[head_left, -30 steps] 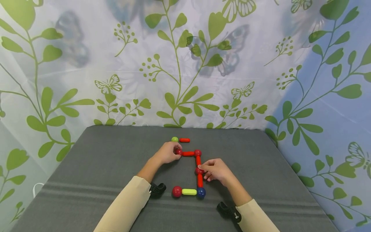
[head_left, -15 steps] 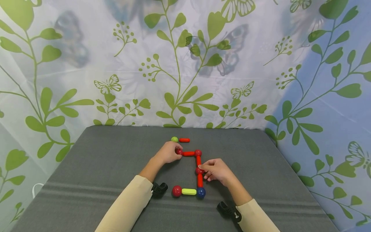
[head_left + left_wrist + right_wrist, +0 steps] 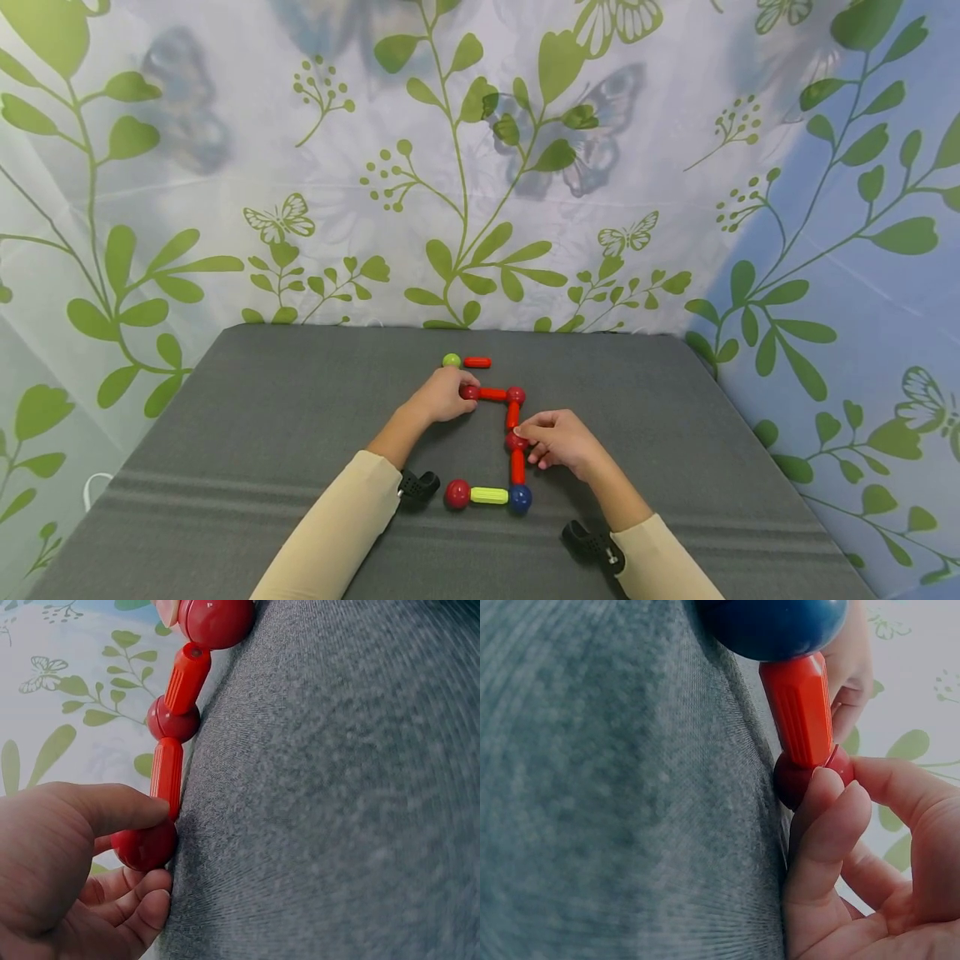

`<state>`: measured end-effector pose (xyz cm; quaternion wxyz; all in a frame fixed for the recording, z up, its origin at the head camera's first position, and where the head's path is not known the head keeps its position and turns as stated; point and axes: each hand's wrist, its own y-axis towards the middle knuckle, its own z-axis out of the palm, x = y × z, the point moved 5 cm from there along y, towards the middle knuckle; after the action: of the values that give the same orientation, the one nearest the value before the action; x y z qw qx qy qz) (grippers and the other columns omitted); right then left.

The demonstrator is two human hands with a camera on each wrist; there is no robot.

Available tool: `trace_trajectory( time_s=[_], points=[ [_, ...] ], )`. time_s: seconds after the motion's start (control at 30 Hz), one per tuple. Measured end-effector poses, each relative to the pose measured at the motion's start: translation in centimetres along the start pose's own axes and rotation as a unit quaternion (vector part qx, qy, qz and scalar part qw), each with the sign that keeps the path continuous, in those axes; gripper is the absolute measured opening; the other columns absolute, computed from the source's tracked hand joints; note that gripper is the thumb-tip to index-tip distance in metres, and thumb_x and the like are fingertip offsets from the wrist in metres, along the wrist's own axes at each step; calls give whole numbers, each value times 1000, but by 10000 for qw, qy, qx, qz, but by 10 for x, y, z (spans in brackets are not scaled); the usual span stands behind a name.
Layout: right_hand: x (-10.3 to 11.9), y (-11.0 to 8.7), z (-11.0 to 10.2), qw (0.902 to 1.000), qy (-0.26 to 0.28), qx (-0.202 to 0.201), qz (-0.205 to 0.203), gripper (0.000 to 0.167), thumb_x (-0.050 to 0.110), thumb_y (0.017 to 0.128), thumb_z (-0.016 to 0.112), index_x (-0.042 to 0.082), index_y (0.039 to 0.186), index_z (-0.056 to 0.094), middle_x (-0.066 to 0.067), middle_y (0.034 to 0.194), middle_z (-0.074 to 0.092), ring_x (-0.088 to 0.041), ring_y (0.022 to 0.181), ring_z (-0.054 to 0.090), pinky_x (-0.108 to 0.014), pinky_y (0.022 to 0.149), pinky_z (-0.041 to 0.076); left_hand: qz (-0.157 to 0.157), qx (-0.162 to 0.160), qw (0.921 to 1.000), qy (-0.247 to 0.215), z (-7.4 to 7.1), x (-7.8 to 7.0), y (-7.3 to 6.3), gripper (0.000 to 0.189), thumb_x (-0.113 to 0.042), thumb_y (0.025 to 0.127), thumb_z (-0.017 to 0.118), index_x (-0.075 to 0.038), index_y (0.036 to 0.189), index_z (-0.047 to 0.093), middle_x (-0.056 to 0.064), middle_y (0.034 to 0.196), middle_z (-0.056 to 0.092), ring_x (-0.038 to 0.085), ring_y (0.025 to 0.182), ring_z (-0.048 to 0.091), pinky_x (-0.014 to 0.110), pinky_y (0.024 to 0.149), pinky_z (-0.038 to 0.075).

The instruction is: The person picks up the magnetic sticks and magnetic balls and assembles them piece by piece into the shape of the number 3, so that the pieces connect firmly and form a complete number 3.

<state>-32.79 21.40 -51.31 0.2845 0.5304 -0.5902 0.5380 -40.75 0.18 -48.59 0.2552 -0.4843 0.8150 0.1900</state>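
Note:
Red rods and red balls form a chain on the grey surface. My left hand (image 3: 442,395) grips the red ball (image 3: 146,846) at its far left end. From there a red rod (image 3: 492,394) runs to a corner red ball (image 3: 515,396), and another red rod (image 3: 513,415) leads down to the middle red ball (image 3: 799,780). My right hand (image 3: 558,440) pinches that middle ball between thumb and fingers. Nearer me, a red rod (image 3: 799,709) joins it to a blue ball (image 3: 520,498). A yellow-green rod (image 3: 489,496) links the blue ball to a red ball (image 3: 457,494).
Behind my left hand lie a green ball (image 3: 452,360) and a loose red rod (image 3: 477,362). The grey cloth-covered table (image 3: 300,367) ends at a leaf-patterned curtain (image 3: 510,283). A white cable loop (image 3: 92,483) shows at the left edge.
My left hand has moved slightly right, carrying the far end of the chain with it. The corner ball has shifted right too. My right hand stays in place.

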Motion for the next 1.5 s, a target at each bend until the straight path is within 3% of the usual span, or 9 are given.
trace_trajectory(
  time_s=[0.6,1.0,1.5],
  points=[
    [0,2,1,9999,-26,-92,40,30,25,91,77,0,107,74,-5,81,71,-14,58,64,-27,56,56,3,169,9998,-123,4,8,3,24,-13,91,76,-9,115,73,3,101,72,16,90,61,37,92,54],
    [4,1,1,9990,-332,-260,145,41,32,87,82,0,110,71,-6,79,68,-17,59,65,-28,55,56,-103,259,9994,-223,2,9,3,24,-12,90,77,-11,114,73,1,98,70,17,90,60,37,90,54],
    [3,6,0,9996,-228,-135,62,43,30,87,82,1,116,69,-4,81,71,-15,58,64,-25,52,50,-144,424,9987,-261,4,12,4,26,-12,91,76,-12,117,72,2,103,69,16,92,60,36,88,53]
  ],
)
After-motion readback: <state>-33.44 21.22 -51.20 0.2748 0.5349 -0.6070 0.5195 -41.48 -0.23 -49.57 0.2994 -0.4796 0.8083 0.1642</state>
